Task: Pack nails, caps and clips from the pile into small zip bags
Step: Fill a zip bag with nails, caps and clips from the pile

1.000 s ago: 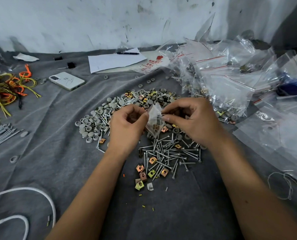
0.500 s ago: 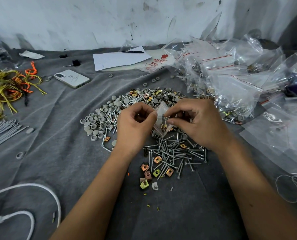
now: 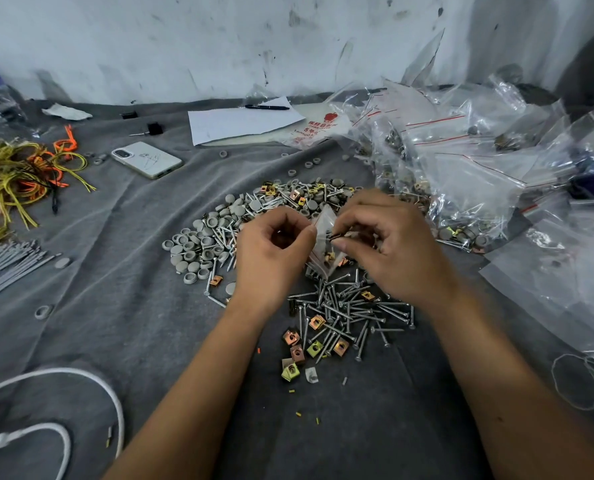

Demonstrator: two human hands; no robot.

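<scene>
Both the left hand (image 3: 271,251) and right hand (image 3: 389,247) pinch a small clear zip bag (image 3: 323,244) above scattered steel nails (image 3: 351,306); grey round plastic caps (image 3: 198,247) lie leftward, filled clear bags (image 3: 461,161) rightward.

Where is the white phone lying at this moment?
In the head view the white phone lies face down on the grey cloth, left of centre toward the wall, between the yellow and orange cords and the white paper sheet.
</scene>
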